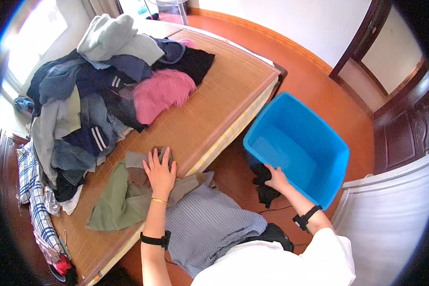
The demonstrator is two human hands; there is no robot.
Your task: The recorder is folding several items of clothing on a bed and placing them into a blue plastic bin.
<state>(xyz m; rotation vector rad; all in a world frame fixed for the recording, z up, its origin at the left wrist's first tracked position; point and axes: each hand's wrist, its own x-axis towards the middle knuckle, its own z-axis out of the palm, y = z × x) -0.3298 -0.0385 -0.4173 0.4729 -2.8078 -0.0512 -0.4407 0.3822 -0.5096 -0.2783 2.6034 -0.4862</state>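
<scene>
My left hand (160,175) lies with fingers spread on a rumpled grey-brown and olive-green garment (112,202) near the bed's edge. Dark cloth shows under its fingertips. Over on the right, my right hand (277,179) is closed on a black piece of clothing (267,191), which hangs beside the near left wall of a blue plastic tub (291,148). The palm side of that hand is hidden. Grey-blue striped fabric (209,214) lies between my arms, in front of my body; I cannot tell whether it is worn or loose.
A large heap of clothes (90,107) covers the far left of the bed mat (224,71), with a fluffy pink garment (162,93) at its edge. A plaid cloth (38,205) lies along the left side. A white panel (391,209) stands right of the tub.
</scene>
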